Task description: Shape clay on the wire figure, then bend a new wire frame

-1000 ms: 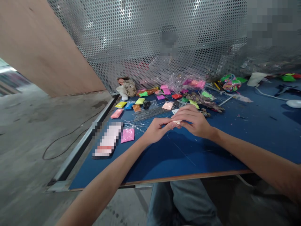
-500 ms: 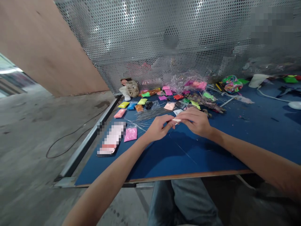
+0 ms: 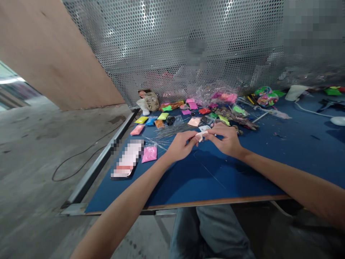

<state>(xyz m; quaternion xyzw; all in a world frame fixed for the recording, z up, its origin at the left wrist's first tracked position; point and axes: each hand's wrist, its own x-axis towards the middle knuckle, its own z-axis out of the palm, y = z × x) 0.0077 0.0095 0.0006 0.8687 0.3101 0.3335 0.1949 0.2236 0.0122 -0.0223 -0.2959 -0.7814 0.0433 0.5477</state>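
Both hands are meeting above the blue counter (image 3: 185, 187), sharing one small white piece (image 3: 201, 134). The left hand (image 3: 180, 146) is pinching the left end of the piece, its grip closing to the thickness of the material between thumb and fingers. The right hand (image 3: 228, 141) is pinching the opposite end in the same way, its thumb and index finger nearly meeting and its other fingers curling above. The middle of the white piece is showing between the two grips; its ends are lying hidden under the fingertips.

Just beyond the hands, a small white packet (image 3: 205, 128) is lying on the counter. To the left of it, a peach packet (image 3: 194, 121) is resting beside a bundle of thin wires (image 3: 172, 131), which is spreading toward the left hand. A single thin wire (image 3: 211, 173) is lying nearer the front edge. Farther left, a bright pink packet (image 3: 149, 153) is resting just beside a flat, blurred-out object (image 3: 128, 158), and a salmon packet (image 3: 137, 130) is lying beyond them. Behind the counter, a perforated metal panel (image 3: 167, 39) is standing.
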